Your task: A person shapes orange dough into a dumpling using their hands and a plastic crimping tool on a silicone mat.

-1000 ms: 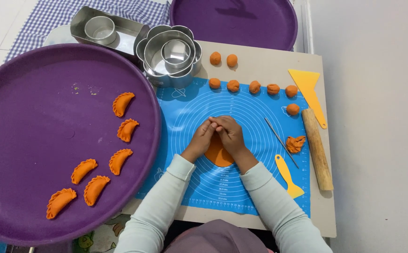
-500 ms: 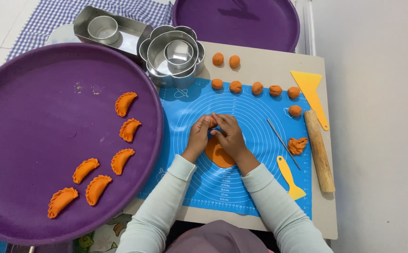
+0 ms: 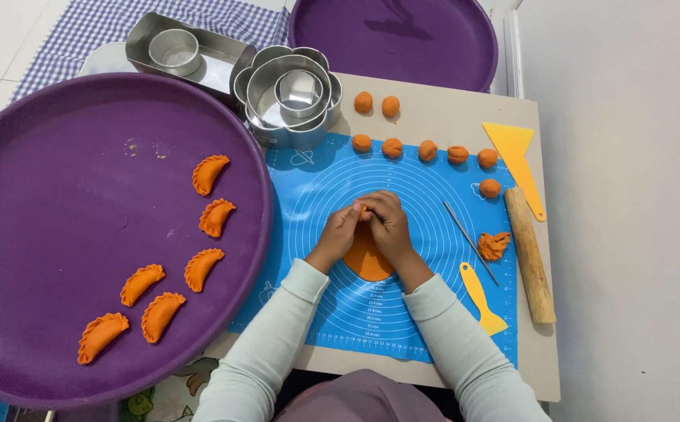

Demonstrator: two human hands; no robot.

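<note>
On the blue mat (image 3: 402, 312) in front of me, I am pinching the top edge of a folded orange dough piece (image 3: 367, 259) with my left hand (image 3: 343, 231) and my right hand (image 3: 387, 224), fingertips pressed together. The dough is lying at the mat's centre. Six crimped pastries (image 3: 212, 217) are sitting on the purple tray (image 3: 58, 203), dough balls (image 3: 427, 150) lining the mat's far edge.
</note>
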